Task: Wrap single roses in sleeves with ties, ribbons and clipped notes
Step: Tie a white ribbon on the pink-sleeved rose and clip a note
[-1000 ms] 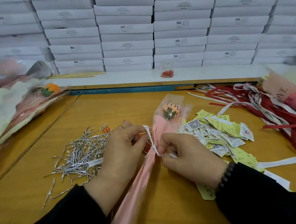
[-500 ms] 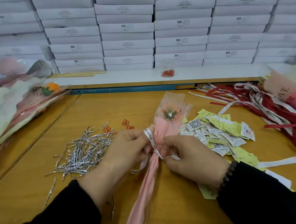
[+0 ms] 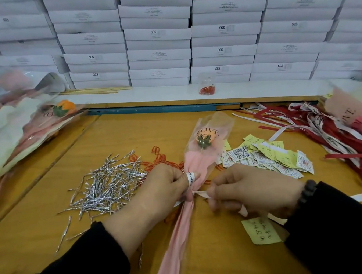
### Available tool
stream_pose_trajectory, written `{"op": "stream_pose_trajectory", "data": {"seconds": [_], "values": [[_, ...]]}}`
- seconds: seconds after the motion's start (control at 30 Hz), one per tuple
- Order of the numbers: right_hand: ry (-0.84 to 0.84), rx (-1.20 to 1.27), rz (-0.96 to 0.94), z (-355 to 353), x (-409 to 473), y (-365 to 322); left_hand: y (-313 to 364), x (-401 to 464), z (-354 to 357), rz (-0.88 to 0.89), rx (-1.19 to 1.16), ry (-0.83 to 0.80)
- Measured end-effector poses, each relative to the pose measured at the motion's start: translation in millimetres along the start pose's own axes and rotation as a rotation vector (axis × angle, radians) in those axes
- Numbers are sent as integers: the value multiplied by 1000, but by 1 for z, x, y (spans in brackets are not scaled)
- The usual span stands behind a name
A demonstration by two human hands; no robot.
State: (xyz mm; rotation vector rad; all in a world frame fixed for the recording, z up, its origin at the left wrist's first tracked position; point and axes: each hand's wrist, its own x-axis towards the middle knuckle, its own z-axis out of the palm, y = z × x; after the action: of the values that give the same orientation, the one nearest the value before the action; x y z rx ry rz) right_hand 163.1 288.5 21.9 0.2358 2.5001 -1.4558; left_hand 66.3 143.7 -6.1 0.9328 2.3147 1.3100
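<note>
1. Head view: the table (image 3: 131, 132) runs from the near edge under the sleeves to a white ledge (image 3: 149, 95) at the back, with stacked white boxes (image 3: 157, 35) rising behind it like a wall.
2. Left side is crowded by a heap of wrapped roses (image 3: 20, 128); far right holds a tangle of red and white ribbons (image 3: 320, 127) and another wrapped rose (image 3: 350, 118).
3. Bare wood shows between the back ledge and the work spot, and at the near left beside the dark sleeve.
4. Silver ties (image 3: 107, 188) lie in a loose pile just left of the left hand (image 3: 158, 189); red clips (image 3: 158, 159) are scattered behind it.
5. Notes (image 3: 266, 159) lie in a heap behind the right hand (image 3: 247, 192), and one yellow note (image 3: 261, 230) lies at its wrist.
6. A bag of clips (image 3: 207, 85) stands on the ledge, well apart from the hands.
7. The sleeve (image 3: 200, 161), pink and clear with the rose (image 3: 204, 140) at its top, lies between the hands, its tail running toward the near edge.
8. The left hand pinches the sleeve's neck, with a white ribbon (image 3: 190, 178) looped over a finger.
9. The right hand, fingers curled, pinches the ribbon's other end just beside the neck.
</note>
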Motion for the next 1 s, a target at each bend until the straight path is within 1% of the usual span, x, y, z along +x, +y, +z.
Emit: {"op": "stream_pose_trajectory", "data": {"seconds": [0.07, 0.1, 0.17, 0.23, 0.33, 0.5, 0.57, 0.63, 0.77, 0.87, 0.93, 1.0], "values": [[-24, 388, 31, 0, 2, 3, -1, 0, 0, -8, 22, 0], [-14, 538, 33, 1, 4, 4, -2, 0, 0, -13, 38, 6], [5, 736, 35, 6, 9, 6, -2, 0, -1, -32, 58, 8], [17, 829, 34, 10, 11, 7, -3, 1, -2, -49, 46, -1], [40, 859, 35, 14, 12, 6, -2, 1, -3, -55, 18, -5], [105, 985, 26, 18, 13, 5, -2, 1, -2, -41, 26, -6], [135, 980, 15, 22, 14, 6, -3, 1, -1, -35, 28, -9], [186, 873, 4, 28, 15, 7, -2, 0, -1, -31, 14, -25], [305, 446, -77, 36, 17, 9, 1, 0, -2, -12, -23, -49], [342, 199, -161, 39, 18, 10, 2, -1, -2, -3, -56, -62], [341, 162, -212, 40, 16, 10, 3, -1, -2, -2, -63, -78], [320, 229, -231, 39, 15, 9, 3, -1, -3, -25, -96, -99]]}}
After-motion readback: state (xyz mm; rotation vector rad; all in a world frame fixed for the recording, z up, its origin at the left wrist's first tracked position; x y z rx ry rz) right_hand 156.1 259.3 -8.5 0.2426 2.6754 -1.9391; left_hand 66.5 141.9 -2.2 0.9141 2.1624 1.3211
